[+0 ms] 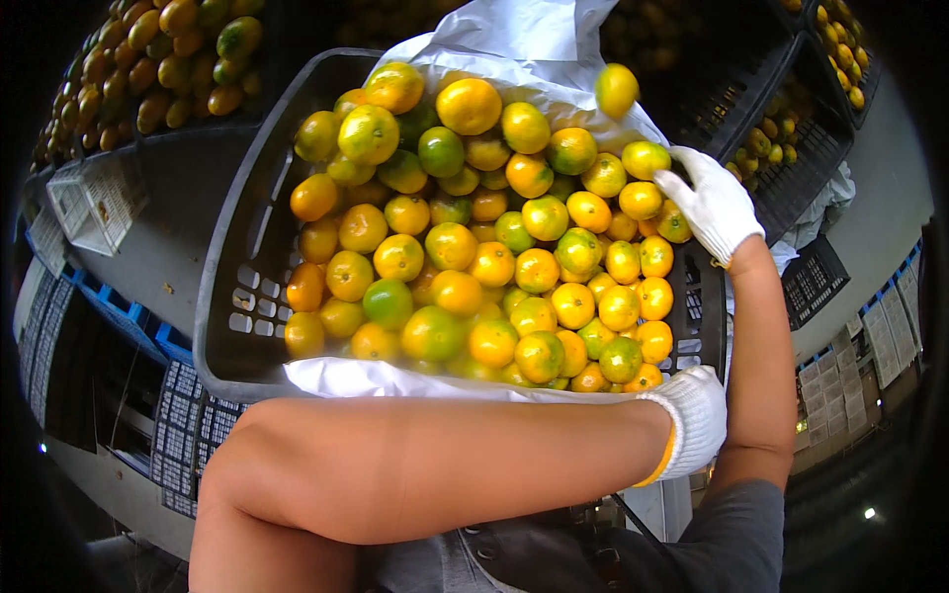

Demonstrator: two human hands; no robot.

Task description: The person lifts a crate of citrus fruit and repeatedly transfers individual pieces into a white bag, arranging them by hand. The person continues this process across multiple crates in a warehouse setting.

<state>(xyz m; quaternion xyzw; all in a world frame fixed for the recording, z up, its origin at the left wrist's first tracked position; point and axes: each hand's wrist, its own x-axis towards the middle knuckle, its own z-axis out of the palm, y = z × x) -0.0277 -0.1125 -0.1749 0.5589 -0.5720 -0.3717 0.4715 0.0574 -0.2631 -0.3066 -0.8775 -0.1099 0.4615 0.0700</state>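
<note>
A black plastic crate lined with white sheeting lies before me, filled with yellow-orange and green mandarins. My right hand, in a white knit glove, is at the crate's right side. Its thumb and fingers are apart, with the tips against or just beside a yellow mandarin. One slightly blurred mandarin appears over the liner at the far right; whether it rests there cannot be told. My left forearm crosses the near rim. The gloved left hand is at the near right corner, its fingers mostly hidden.
Heaped citrus fills a container at the far left. More black crates with fruit stand at the right. On the floor are a white plastic basket, a small black crate and stacked crates at lower left.
</note>
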